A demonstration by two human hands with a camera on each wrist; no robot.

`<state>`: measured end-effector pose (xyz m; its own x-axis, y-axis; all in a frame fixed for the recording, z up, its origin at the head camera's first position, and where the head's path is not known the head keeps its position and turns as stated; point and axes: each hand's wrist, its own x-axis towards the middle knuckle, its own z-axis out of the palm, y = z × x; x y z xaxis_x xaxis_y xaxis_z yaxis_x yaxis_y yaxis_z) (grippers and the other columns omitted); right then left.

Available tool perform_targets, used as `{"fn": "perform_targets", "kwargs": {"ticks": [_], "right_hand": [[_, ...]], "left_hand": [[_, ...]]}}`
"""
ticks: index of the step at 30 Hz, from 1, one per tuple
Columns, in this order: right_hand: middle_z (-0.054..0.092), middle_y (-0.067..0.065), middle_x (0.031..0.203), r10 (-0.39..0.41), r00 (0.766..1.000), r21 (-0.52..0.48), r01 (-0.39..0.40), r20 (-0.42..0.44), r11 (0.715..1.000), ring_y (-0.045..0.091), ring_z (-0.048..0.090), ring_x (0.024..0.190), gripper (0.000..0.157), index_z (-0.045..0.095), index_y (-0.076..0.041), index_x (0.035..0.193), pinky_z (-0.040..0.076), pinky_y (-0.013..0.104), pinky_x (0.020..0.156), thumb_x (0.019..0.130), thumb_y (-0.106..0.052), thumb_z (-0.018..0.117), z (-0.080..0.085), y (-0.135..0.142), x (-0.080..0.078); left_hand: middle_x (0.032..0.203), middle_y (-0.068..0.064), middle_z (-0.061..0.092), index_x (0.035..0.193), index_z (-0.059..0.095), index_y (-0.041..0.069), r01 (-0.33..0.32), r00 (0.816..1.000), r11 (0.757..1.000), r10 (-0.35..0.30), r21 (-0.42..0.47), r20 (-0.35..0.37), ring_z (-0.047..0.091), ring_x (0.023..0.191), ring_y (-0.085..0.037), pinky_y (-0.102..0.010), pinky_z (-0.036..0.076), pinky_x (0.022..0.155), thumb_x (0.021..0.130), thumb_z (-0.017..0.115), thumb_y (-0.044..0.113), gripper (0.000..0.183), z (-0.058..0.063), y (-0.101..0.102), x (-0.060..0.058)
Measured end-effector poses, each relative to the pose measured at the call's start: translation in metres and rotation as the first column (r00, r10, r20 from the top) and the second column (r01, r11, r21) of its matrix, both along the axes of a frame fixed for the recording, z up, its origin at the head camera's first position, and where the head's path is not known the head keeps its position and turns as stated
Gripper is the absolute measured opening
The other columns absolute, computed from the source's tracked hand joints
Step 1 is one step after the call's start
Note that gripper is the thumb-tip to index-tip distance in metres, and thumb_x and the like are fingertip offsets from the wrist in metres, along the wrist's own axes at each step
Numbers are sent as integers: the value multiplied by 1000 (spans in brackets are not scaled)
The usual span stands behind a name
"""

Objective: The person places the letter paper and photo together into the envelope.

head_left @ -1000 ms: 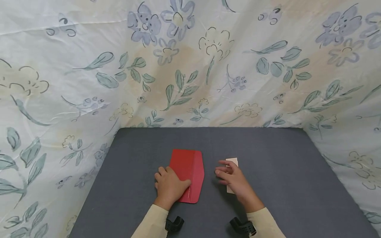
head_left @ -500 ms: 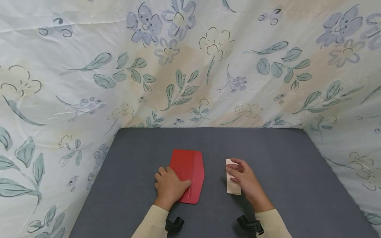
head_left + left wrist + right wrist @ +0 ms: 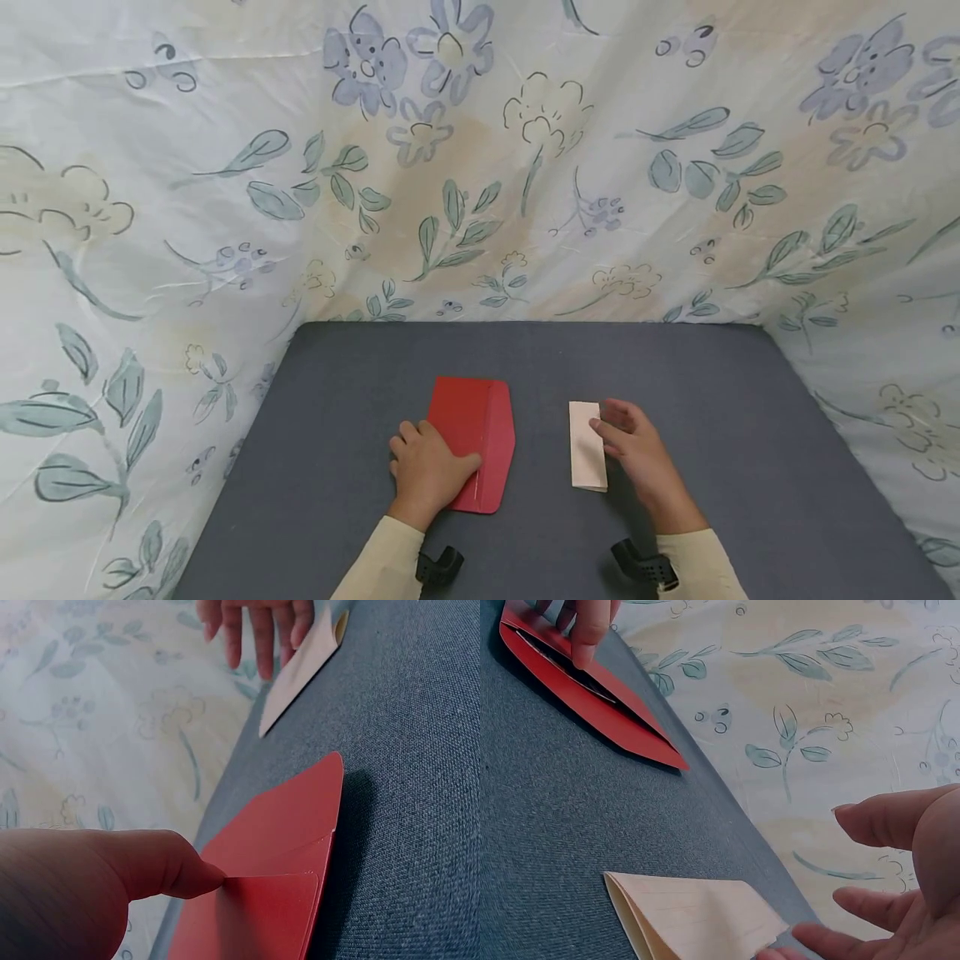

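A red envelope [image 3: 467, 408], its flap opened out to the right, lies on the dark table. My left hand [image 3: 429, 471] grips it, the thumb at the pocket's edge and the fingers at the left side. In the right wrist view the pocket of the envelope [image 3: 592, 712] gapes beneath the thumb. Right of it a cream folded sheet of paper [image 3: 587, 450] lies lengthwise. The right wrist view shows its folded layers slightly spread. My right hand [image 3: 637, 450] hovers at the paper's right edge, fingers spread and relaxed; whether a fingertip touches it, I cannot tell.
The dark grey tabletop [image 3: 360, 367] reaches back to a floral cloth [image 3: 480, 167], which hangs behind and at both sides. A black wrist strap mount [image 3: 440, 567] sits on the left wrist, another mount [image 3: 645, 567] on the right.
My right hand has drawn back to the right from over the folded paper, uncovering most of it. The left hand and the envelope have stayed in place.
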<state>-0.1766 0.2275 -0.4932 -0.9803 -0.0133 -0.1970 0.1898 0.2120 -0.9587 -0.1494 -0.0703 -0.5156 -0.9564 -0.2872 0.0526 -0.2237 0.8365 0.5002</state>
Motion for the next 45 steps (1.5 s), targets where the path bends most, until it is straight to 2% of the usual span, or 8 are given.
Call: {"fn": "perform_targets", "kwargs": {"ticks": [6, 13, 21, 29, 34, 38, 45], "right_hand": [[32, 21, 146, -10, 998, 1, 10, 64, 1000, 35, 39, 127, 75, 28, -5, 146, 39, 54, 94, 89, -37, 67, 2, 6, -4], [31, 23, 143, -11, 986, -100, 28, 164, 995, 41, 41, 125, 83, 21, -2, 147, 38, 55, 95, 89, -41, 66, 6, 11, -8], [43, 25, 135, 4, 985, -157, 24, 173, 987, 39, 48, 119, 79, 23, 1, 146, 38, 52, 95, 90, -36, 66, 1, 13, -7], [47, 21, 130, 3, 986, -116, 17, 165, 993, 35, 51, 113, 76, 29, 1, 144, 41, 47, 90, 88, -32, 69, -6, 8, -3], [54, 22, 121, 16, 993, -60, -9, 113, 998, 30, 59, 101, 58, 38, 2, 139, 47, 44, 83, 91, -17, 65, -13, 3, -3], [60, 21, 110, 1, 996, -16, 1, 90, 1000, 27, 63, 89, 44, 48, 6, 130, 51, 39, 73, 90, -5, 63, -19, -2, -3], [62, 16, 103, -52, 996, 87, 46, 67, 995, 25, 59, 87, 30, 62, 6, 115, 49, 34, 70, 89, -8, 65, -20, -4, -1]], "left_hand": [[96, -16, 40, 104, 50, -6, -2, 1000, 1000, 2, 0, 3, 39, 90, -31, -47, 39, 56, 60, 76, 47, 73, 0, 1, -1], [96, -15, 39, 102, 50, -5, -8, 1000, 1000, 8, -5, -2, 39, 88, -30, -46, 38, 56, 60, 76, 48, 73, -1, 3, -2], [96, -15, 40, 103, 50, -5, -8, 1000, 1000, 8, 5, -4, 40, 89, -30, -46, 39, 56, 61, 75, 48, 72, -1, 4, 0], [96, -15, 40, 105, 50, -5, -18, 1000, 1000, 18, 0, -8, 40, 90, -30, -45, 39, 57, 61, 76, 49, 75, -6, 8, 5], [96, -15, 40, 104, 50, -5, -19, 1000, 1000, 19, 2, -5, 39, 90, -30, -46, 40, 58, 61, 76, 49, 74, -6, 8, 5], [96, -16, 40, 106, 50, -6, -21, 1000, 1000, 21, 1, 1, 39, 89, -30, -47, 39, 57, 61, 75, 50, 76, -6, 8, 5], [97, -15, 39, 108, 50, -6, -27, 1000, 1000, 27, 0, 8, 39, 90, -30, -47, 40, 58, 60, 76, 51, 79, -7, 9, 5]]}}
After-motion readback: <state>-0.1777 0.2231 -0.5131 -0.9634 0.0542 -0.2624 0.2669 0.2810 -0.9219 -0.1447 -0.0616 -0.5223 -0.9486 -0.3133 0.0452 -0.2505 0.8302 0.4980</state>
